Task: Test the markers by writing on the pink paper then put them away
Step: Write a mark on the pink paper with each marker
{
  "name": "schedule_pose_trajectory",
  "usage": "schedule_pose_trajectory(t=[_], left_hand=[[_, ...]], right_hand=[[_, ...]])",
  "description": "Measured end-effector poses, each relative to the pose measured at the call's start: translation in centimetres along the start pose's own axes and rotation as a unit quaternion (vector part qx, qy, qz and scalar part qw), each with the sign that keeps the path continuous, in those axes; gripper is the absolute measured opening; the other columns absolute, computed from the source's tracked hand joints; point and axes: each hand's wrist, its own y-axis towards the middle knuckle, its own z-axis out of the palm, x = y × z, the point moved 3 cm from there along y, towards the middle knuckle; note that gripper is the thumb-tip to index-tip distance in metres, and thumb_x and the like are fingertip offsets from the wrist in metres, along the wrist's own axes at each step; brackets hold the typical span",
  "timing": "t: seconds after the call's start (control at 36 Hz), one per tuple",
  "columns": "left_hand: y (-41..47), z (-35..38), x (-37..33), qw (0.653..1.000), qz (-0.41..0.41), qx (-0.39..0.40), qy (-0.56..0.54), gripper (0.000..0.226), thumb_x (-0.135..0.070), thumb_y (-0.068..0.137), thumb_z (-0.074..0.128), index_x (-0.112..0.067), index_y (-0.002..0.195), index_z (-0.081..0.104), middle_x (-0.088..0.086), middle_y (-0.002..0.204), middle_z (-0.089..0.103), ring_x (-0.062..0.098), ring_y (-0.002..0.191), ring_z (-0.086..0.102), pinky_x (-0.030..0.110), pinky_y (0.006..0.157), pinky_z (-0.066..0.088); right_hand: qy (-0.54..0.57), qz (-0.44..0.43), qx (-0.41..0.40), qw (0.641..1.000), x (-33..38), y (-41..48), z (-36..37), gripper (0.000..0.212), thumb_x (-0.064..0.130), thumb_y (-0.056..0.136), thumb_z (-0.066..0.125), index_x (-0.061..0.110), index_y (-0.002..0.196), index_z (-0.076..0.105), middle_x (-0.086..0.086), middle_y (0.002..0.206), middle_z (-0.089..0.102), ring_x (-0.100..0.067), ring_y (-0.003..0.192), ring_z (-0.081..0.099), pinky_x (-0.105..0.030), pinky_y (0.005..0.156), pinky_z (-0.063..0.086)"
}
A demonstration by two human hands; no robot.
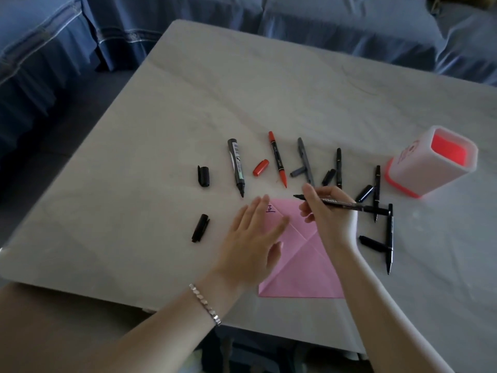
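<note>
The pink paper [298, 267] lies on the white table [242, 109], folded with creases, a small dark written mark near its top left corner. My left hand [252, 238] rests flat on the paper's left side, fingers spread. My right hand [325, 211] holds an uncapped black marker [341, 204] level above the paper's top edge, tip pointing left. Uncapped on the table lie a thick black marker [236, 166], a red marker [278, 160], a grey marker [306, 161] and several thin black markers [389, 238]. Loose caps lie among them, including a red cap [261, 167].
A white and red pen holder [430, 162] stands upright at the right. Black caps [203, 176] [200, 228] lie left of the paper. A blue covered sofa [80, 36] runs behind the table. A bracelet is on my left wrist.
</note>
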Motion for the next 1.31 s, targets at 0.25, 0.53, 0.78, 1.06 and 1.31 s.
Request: schedule_pose_trajectory(t=[0.25,0.53,0.78,1.06,1.31], left_hand=[[0.2,0.5,0.5,0.998,-0.026,0.020,-0.049,0.046,-0.037,0.078,0.042,-0.025,0.118,0.059,0.022,0.135,0.049,0.036,0.128,0.043,0.041,0.110,0.021],[0.2,0.2,0.3,0.996,-0.041,0.037,-0.066,0.048,-0.040,0.080,0.040,-0.027,0.124,0.055,0.022,0.138,0.045,0.033,0.132,0.038,0.039,0.110,0.016],[0.3,0.2,0.3,0.996,-0.046,0.039,-0.066,0.049,-0.039,0.078,0.042,-0.028,0.124,0.055,0.021,0.137,0.047,0.033,0.131,0.039,0.038,0.110,0.015],[0.3,0.2,0.3,0.995,-0.054,0.048,-0.072,0.049,-0.040,0.078,0.041,-0.027,0.122,0.058,0.021,0.137,0.046,0.033,0.132,0.038,0.039,0.110,0.015],[0.3,0.2,0.3,0.995,-0.054,0.040,-0.073,0.048,-0.039,0.076,0.043,-0.026,0.119,0.059,0.022,0.135,0.048,0.034,0.130,0.041,0.038,0.109,0.016]], right_hand=[[-0.084,-0.041,-0.086,0.992,-1.7,1.1,1.9,0.035,0.020,0.078,0.067,0.009,0.051,0.049,0.000,0.042,0.048,-0.005,0.038,0.042,-0.014,0.044,0.037],[-0.122,-0.069,-0.092,0.986,-3.1,1.0,2.2,0.031,0.009,0.076,0.063,0.003,0.052,0.045,0.002,0.044,0.040,-0.007,0.045,0.037,-0.016,0.046,0.032],[-0.144,-0.095,-0.077,0.982,-3.4,1.2,2.4,0.039,0.009,0.075,0.064,0.015,0.046,0.039,0.005,0.037,0.040,-0.006,0.042,0.038,-0.015,0.044,0.030],[-0.146,-0.101,-0.097,0.979,-3.3,0.9,2.4,0.036,0.005,0.076,0.061,0.010,0.048,0.038,0.004,0.038,0.034,-0.006,0.041,0.035,-0.012,0.044,0.030],[-0.147,-0.091,-0.089,0.981,-3.3,1.2,2.2,0.043,0.006,0.075,0.062,0.018,0.046,0.033,0.004,0.042,0.033,-0.006,0.042,0.037,-0.015,0.044,0.030]])
